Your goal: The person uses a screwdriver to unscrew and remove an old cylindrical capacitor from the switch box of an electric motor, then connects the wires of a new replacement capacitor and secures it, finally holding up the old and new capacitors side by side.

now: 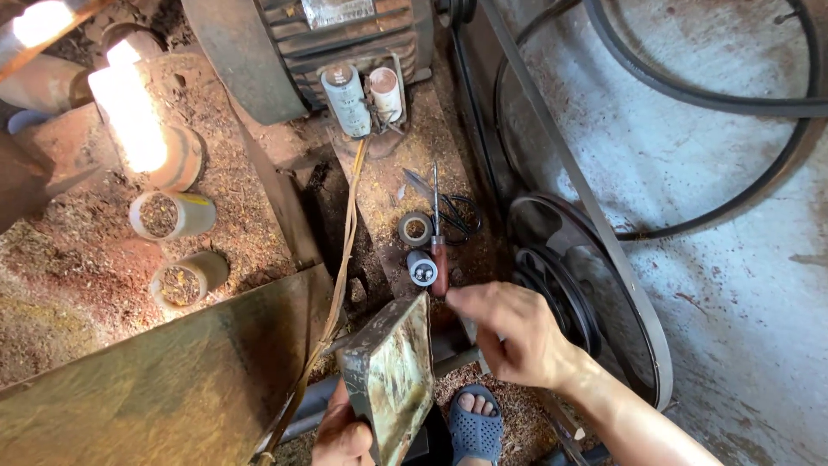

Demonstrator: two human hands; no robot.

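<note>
Big grey ribbed electric motor [345,43] up top w/ two cylindrical capacitors on its side; black drive belt [690,95] and dark pulley wheel [595,285] to the right. Left hand [343,436] grips the worn rectangular metal cover [390,371] by its lower edge, fingers wrapped tight, cover tilted. Right hand [517,332] reaches twd the red-handled screwdriver [438,250], fingers half curled, tips touching or nearly. Judgement: hold the cover steady, take the handle squarely, w/o knocking the small grey capacitor [422,268] beside it.

Left hand [343,434] is curled low in a closed grip; right hand [511,332] reaches forward, fingers bent, forearm angled in from the right.
</note>
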